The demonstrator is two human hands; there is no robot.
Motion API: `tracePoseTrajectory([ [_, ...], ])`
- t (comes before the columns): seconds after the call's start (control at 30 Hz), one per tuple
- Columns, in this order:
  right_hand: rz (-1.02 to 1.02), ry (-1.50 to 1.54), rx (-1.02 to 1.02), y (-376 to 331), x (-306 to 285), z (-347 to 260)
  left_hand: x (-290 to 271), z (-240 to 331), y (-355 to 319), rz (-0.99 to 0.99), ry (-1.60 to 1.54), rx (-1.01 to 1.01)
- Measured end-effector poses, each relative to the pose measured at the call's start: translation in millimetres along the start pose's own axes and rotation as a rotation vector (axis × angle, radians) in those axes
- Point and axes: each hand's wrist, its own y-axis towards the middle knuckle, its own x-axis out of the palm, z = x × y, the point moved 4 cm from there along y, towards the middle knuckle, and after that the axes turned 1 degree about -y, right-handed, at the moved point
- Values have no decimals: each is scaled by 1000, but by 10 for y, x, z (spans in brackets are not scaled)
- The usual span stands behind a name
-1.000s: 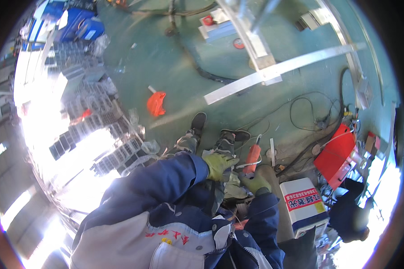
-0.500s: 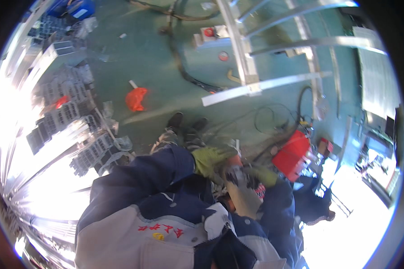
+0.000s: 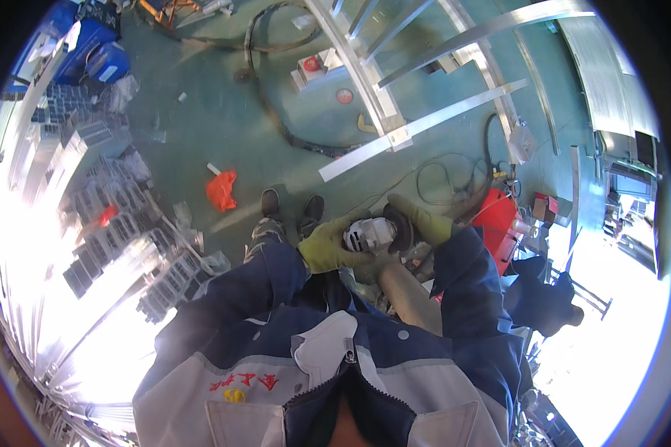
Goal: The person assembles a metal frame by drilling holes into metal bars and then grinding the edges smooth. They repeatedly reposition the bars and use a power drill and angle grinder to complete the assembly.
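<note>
Both my hands wear yellow-green work gloves. My left hand (image 3: pixel 326 247) is wrapped round the body of an angle grinder (image 3: pixel 371 235), which looks silver-white with dark vent slots. At its right end sits a dark round disc (image 3: pixel 401 228). My right hand (image 3: pixel 427 222) grips the disc, its fingers on the far rim; the thumb side is partly hidden. Beneath the grinder, a tan board-like piece (image 3: pixel 411 296) slants down toward my jacket. Several partly hidden items lie around it near my lap.
A welded metal frame (image 3: pixel 395 138) stands ahead on the green floor, with a thick cable (image 3: pixel 265 104) left of it. Stacked metal profiles (image 3: pixel 119 216) fill the left. A red machine (image 3: pixel 499 227) stands at right. An orange bag (image 3: pixel 221 191) lies by my shoes (image 3: pixel 271 203).
My view has shifted slightly. The grinder has come up from over the tan piece to between my hands, and my right hand has moved up onto its disc.
</note>
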Motion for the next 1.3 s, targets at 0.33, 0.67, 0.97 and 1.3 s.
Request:
tracePoseTrajectory([
  [0.33, 92, -135, -730, 501, 972, -1302, -1098, 784, -161, 212, -277, 45],
  [0.67, 119, 234, -929, 999, 2699, -3051, -3043, 2104, -890, 340, -373, 350],
  [0.97, 129, 261, -894, 1292, 2734, -3197, -2931, 2231, -727, 274, -628, 205],
  [1.3, 138, -23, -713, 1531, 2073, -2910, -2570, 2002, -418, -287, -1215, -155],
])
